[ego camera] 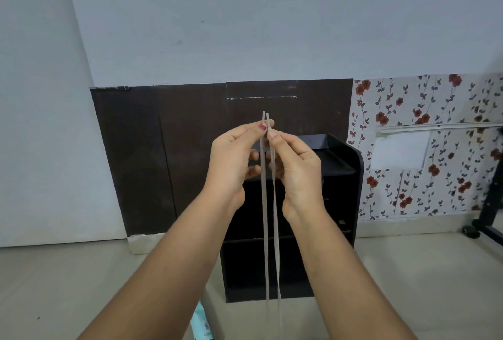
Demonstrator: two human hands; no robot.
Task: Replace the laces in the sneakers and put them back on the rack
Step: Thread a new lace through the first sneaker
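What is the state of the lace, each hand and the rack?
Lace: two strands hang straight down, tips up, side by side.
Left hand: pinches the left strand near its tip.
Right hand: pinches the right strand near its tip.
Rack: stands upright on the floor.

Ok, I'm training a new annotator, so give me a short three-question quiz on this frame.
1. True or false: the left hand and the right hand each pinch the lace near its upper tips.
2. Where is the black rack? A) on the floor behind the hands B) on a table left of them C) hung above them.
3. Fill in: the wallpaper right of the rack bears red ___.
Key: 1 true; 2 A; 3 flowers.
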